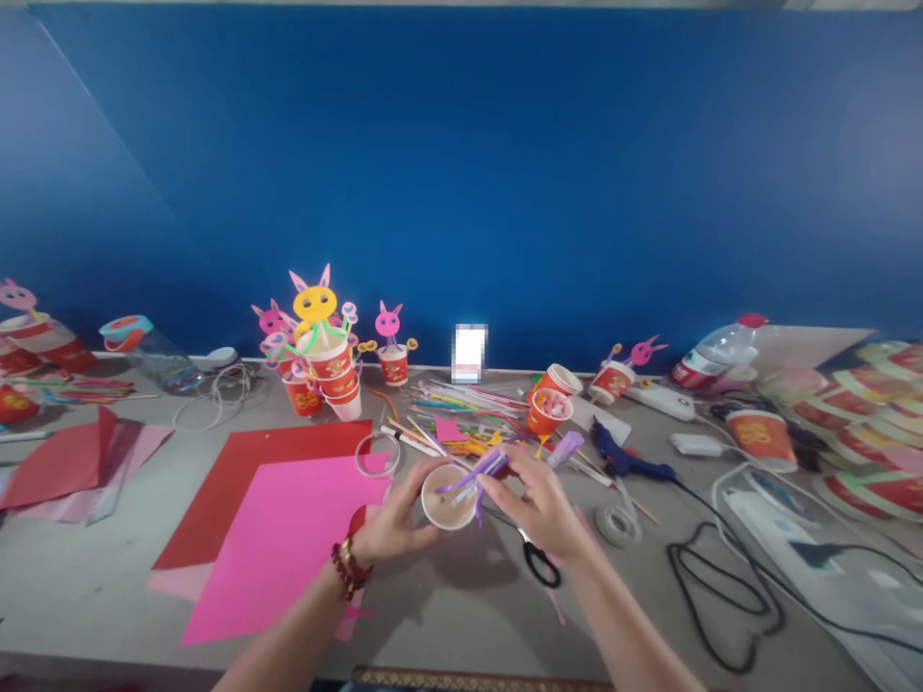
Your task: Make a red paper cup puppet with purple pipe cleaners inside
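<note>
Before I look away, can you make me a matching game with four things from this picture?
1. Purple strips
2. Scissors
3. Glue gun
4. Big pink paper

A. Dark blue
B. Lying on the red paper
C. Held in the right hand
D. Black handles

Right pairs: 1-C, 2-D, 3-A, 4-B

Forearms point(616, 605) converge forward, the left grip point(395, 519) curved with thumb extended, the right grip point(537, 495) pinching.
</note>
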Demonstrator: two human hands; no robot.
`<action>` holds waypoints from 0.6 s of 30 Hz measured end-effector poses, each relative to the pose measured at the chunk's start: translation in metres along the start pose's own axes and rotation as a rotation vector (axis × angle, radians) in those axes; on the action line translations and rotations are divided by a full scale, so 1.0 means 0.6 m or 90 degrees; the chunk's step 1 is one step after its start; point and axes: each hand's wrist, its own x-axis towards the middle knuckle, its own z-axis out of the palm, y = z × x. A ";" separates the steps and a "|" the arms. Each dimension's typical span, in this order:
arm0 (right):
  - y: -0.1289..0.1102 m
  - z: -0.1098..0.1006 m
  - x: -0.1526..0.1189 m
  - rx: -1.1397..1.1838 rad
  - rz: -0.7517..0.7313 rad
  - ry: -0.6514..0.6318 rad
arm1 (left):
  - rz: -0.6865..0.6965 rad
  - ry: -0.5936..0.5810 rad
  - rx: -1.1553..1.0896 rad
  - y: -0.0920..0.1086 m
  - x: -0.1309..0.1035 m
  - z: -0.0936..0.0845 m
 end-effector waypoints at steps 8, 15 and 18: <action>-0.041 0.002 0.003 -0.087 -0.105 -0.142 | 0.073 -0.052 -0.029 0.001 0.003 -0.002; -0.039 0.011 0.006 -0.126 -0.102 -0.140 | 0.091 -0.077 -0.034 -0.002 0.001 -0.003; -0.029 0.019 0.003 -0.151 -0.094 -0.124 | 0.098 -0.085 -0.035 -0.004 -0.001 -0.002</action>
